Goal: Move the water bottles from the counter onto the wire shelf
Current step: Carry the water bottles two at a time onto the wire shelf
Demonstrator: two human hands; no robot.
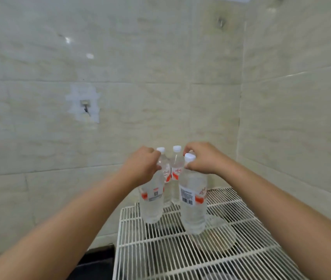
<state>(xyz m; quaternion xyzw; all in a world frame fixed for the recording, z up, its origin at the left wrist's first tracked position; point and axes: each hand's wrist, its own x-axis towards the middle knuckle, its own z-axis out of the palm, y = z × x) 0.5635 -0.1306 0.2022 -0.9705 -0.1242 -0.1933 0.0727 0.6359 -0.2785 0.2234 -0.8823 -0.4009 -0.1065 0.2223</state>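
Observation:
Several clear water bottles with white caps and red-and-white labels stand on the white wire shelf. My left hand grips the neck of the front left bottle, hiding its cap. My right hand pinches the neck of the front right bottle just under its white cap. Both front bottles stand upright with their bases at the shelf's wires. Behind them, between my hands, two more bottles stand close together near the wall.
Pale tiled walls meet in a corner behind and to the right of the shelf. A small hook sits on the left wall. A dark surface lies below the shelf's left edge. A round pale object shows under the wires.

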